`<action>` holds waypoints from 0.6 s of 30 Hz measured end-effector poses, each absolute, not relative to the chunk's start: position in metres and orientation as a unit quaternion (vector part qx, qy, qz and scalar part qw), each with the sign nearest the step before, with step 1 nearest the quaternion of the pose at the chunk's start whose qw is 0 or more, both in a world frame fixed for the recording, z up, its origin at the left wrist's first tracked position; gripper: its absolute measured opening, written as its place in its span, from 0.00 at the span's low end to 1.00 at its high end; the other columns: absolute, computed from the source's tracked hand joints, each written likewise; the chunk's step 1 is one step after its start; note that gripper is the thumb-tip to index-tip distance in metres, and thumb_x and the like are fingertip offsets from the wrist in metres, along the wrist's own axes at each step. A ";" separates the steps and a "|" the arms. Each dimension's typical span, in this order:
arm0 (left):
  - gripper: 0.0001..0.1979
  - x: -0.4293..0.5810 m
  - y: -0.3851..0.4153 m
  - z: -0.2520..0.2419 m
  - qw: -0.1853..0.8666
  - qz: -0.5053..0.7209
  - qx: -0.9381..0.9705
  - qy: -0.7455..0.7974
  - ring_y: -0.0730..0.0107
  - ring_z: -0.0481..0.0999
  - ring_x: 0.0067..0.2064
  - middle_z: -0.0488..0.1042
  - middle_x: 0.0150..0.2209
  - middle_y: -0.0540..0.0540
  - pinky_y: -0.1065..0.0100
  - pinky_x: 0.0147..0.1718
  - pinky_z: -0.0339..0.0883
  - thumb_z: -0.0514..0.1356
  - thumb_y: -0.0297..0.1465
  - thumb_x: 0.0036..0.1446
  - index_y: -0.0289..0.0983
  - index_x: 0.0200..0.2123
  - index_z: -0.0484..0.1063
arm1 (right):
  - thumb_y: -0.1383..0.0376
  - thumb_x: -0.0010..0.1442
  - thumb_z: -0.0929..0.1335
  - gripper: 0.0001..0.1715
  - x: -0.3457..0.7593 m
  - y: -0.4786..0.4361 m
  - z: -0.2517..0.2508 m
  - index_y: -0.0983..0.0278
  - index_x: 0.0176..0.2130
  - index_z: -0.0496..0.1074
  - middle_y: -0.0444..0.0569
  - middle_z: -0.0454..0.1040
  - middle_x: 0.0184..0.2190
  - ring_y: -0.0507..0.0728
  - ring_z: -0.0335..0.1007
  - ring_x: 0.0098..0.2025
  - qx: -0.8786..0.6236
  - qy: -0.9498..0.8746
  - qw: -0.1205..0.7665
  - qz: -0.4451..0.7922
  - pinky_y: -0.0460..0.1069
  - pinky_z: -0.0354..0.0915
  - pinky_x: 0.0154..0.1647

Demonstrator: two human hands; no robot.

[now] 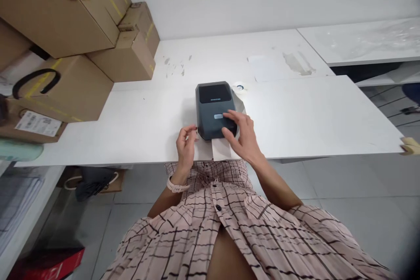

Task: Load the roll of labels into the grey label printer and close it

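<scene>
A dark grey label printer (210, 107) stands near the front edge of the white table. Out of its front hangs a strip of white label paper (222, 149) that reaches the table edge. My right hand (241, 135) is over the printer's front right part, fingers apart, with fingertips beside the pale button on the lid; whether they touch it I cannot tell. Close by the printer's left front corner is my left hand (186, 142), fingers curled loosely with gaps between them and nothing visible in them. A white label roll (240, 88) lies behind the printer on the right.
Cardboard boxes (62, 13) are stacked at the left end of the white table (305, 118). A mint green cylinder (19, 150) lies in front of them. Clear plastic wrap (377, 37) covers part of the table at the back right. The table's front edge runs just before my body.
</scene>
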State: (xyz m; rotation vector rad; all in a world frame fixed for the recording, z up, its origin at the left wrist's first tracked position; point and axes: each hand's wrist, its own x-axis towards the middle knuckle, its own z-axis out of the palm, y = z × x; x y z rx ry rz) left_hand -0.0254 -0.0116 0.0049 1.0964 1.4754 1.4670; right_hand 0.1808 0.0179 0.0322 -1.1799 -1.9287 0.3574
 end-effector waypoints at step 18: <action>0.33 -0.016 0.097 -0.002 0.368 0.485 0.494 0.621 0.45 0.66 0.70 0.67 0.69 0.37 0.46 0.67 0.62 0.64 0.34 0.59 0.42 0.67 0.64 | 0.35 0.71 0.49 0.47 0.172 0.162 0.097 0.44 0.76 0.20 0.41 0.35 0.80 0.69 0.25 0.81 -0.402 -0.777 0.465 0.131 0.74 0.40 0.78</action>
